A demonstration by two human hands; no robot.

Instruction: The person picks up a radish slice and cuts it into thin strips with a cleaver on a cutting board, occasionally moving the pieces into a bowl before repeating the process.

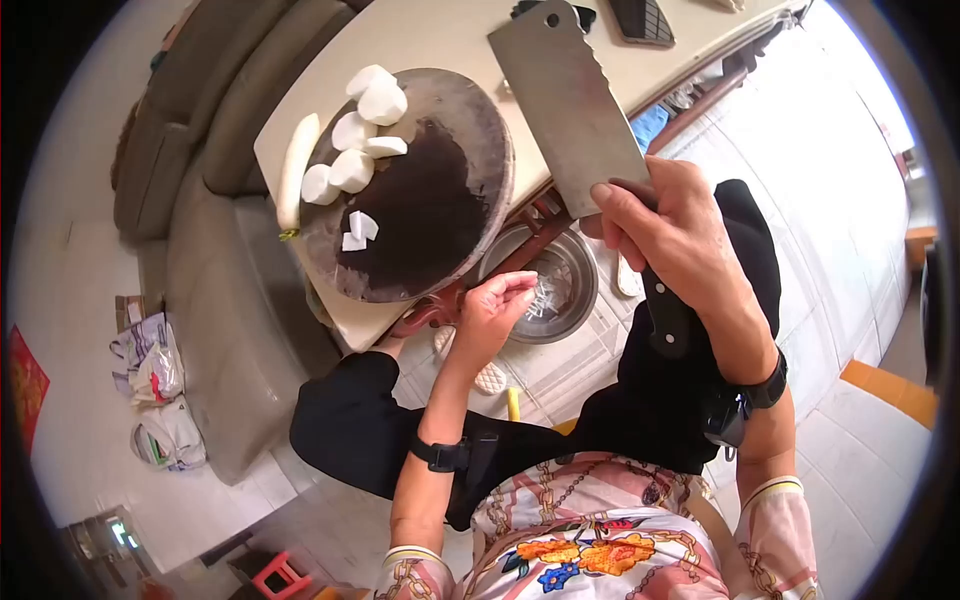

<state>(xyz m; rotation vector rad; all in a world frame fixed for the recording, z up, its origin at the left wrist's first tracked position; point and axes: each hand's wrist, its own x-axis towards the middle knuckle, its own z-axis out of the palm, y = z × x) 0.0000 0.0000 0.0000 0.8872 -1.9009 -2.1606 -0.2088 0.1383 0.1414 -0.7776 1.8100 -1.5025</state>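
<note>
My right hand (685, 225) grips a cleaver (575, 110) by its dark handle, the broad blade raised and pointing away from me. My left hand (493, 312) hovers over the near edge of a metal basin (580, 290), its fingers curled together; whether anything is between them is hidden. Pale scraps lie in the basin. A round chopping board (480, 130) with a dark wet patch rests on the table. On it are several thick chunks of white radish (352, 170), a few small cut pieces (358, 232) and a long whole white radish (297, 175) at the left rim.
The cream table (420, 40) carries a dark patterned object (643, 20) at its far side. A grey sofa (215, 270) stands to the left, with bags (160, 390) on the floor beyond it. The basin sits low, between the table and my knees.
</note>
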